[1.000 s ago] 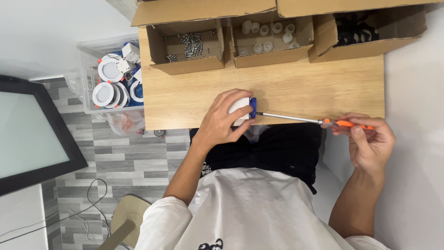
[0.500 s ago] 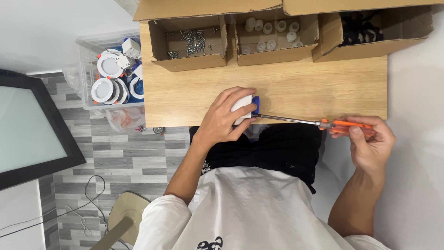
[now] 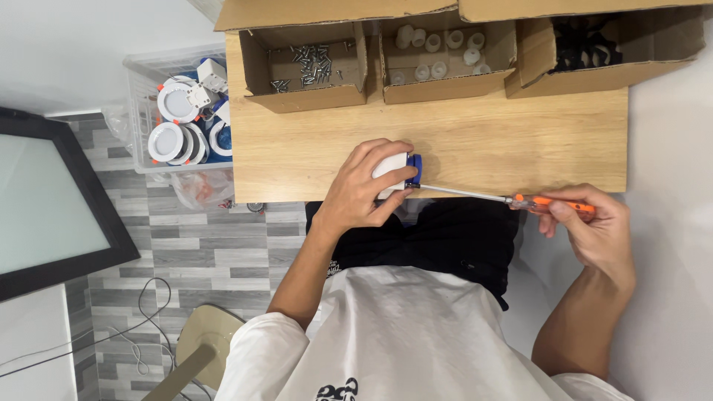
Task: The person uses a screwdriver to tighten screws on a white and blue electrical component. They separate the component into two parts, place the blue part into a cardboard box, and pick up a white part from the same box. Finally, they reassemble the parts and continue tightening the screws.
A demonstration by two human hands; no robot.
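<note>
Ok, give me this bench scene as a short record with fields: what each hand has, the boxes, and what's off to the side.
left hand: left hand grips a small white and blue part at the table edge
right hand: right hand holds an orange-handled screwdriver, tip at the part
boxes: screw box, white cap box, black part box
side: clear bin of round white lights
floor: grey tiles, dark framed panel
</note>
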